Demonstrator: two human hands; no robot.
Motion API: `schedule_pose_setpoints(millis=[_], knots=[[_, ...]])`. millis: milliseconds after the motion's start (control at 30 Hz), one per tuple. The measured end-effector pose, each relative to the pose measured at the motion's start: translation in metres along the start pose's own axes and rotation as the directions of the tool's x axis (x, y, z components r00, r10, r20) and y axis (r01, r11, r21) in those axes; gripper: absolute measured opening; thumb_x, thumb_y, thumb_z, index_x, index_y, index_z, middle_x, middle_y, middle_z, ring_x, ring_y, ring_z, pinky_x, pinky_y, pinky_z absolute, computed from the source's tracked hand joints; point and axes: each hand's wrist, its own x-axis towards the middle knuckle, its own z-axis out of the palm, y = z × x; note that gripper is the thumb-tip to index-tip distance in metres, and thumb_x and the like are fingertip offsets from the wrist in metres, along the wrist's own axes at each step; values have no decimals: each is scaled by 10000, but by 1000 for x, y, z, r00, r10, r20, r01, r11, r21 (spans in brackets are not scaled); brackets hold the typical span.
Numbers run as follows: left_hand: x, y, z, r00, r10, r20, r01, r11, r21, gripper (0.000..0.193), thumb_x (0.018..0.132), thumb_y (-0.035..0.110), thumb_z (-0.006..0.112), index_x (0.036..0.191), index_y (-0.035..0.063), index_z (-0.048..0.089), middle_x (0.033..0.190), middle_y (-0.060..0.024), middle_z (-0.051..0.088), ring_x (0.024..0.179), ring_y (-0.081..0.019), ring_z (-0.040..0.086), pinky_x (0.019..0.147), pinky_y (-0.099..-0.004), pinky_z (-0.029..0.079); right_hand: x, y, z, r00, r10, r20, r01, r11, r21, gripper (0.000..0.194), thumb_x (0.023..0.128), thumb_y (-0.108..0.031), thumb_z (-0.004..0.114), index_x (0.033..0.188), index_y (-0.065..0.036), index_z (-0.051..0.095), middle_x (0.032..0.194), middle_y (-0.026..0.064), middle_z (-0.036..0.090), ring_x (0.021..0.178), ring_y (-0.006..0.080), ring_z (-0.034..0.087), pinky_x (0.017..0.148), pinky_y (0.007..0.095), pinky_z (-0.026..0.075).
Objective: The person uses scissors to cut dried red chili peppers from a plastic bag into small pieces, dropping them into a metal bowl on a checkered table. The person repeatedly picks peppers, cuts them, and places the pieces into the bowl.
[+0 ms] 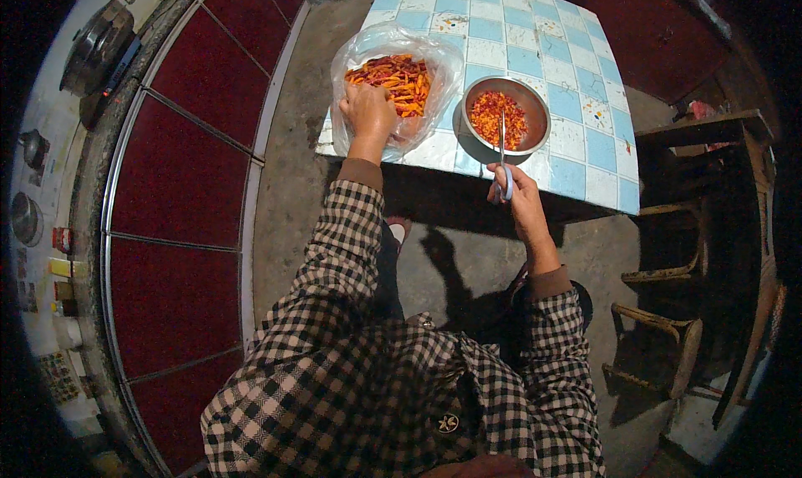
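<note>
A clear plastic bag (442, 71) lies open at the table's near left, full of orange and dark red chili peppers (410, 86). My left hand (369, 111) reaches into the bag, its fingertips down among the peppers; whether they grip one is hidden. To the right stands a round metal bowl (539, 118) holding chopped chili pieces (492, 118). My right hand (517, 193) holds a pair of scissors (503, 177) by the light blue handles at the table's front edge. The blades point away from me over the bowl, and they look closed.
A blue-and-white checked cover lies on the table (567, 102), with scraps scattered on it. Dark red cabinets (182, 171) line the left side under a counter with pots and jars. Wooden stools (658, 328) and a wooden stand (708, 127) are at the right.
</note>
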Motion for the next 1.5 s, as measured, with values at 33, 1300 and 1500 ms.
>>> schedule_pose_setpoints(millis=[33, 1300, 1500], knots=[[0, -1, 1, 1000, 4, 11, -3, 1000, -11, 129, 710, 173, 676, 825, 134, 717, 944, -68, 644, 1028, -264, 496, 858, -431, 344, 0, 0, 0, 1000, 1, -1, -1, 1000, 4, 396, 869, -362, 587, 1015, 5, 608, 665, 14, 545, 609, 86, 496, 575, 225, 379], [-2, -9, -1, 993, -39, 107, 39, 999, 5, 162, 714, 221, 689, 864, 166, 709, 911, -50, 668, 973, -248, 554, 898, -434, 289, 1, 1, 1, 1000, 2, 5, -2, 1000, -17, 401, 852, -377, 609, 999, -5, 612, 661, 5, 550, 615, 86, 525, 570, 220, 380], [-2, -2, 6, 999, -29, 28, 30, 1000, -5, 210, 702, 259, 705, 882, 149, 701, 916, -56, 662, 980, -248, 544, 885, -424, 284, 0, 3, 0, 1000, 0, 3, 0, 1000, -21, 409, 854, -390, 604, 992, -5, 613, 659, 3, 548, 612, 84, 516, 570, 220, 378]])
